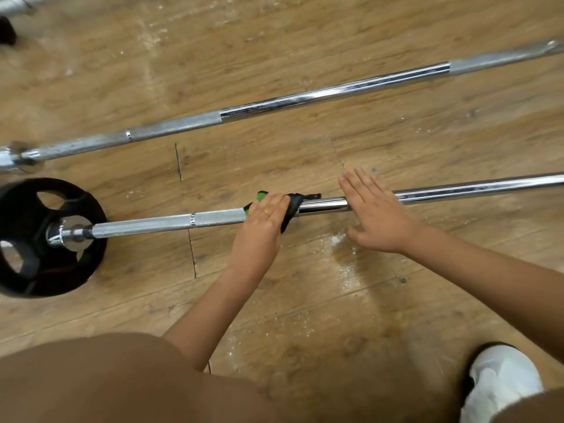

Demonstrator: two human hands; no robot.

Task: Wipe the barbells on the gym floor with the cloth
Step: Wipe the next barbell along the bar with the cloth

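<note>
A scuffed wood-plank gym floor (pixel 396 132) fills the view. The left hand (pixel 265 215) curls round a black-and-green cloth (pixel 291 209), clamping it on the shaft of the near barbell (pixel 152 222) where knurling meets smooth chrome. Just beside it, the right hand (pixel 378 215) lies flat on the same shaft, fingers straight. A black weight plate (pixel 18 209) sits on the bar's left end. A second barbell (pixel 305 97) lies farther off, and a white shoe (pixel 500 380) shows at the lower right.

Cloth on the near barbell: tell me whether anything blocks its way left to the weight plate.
Nothing visible does: the knurled bar between the cloth, gripped by the left hand, and the weight plate lies bare. Rightward, the right hand rests flat on the bar.
</note>
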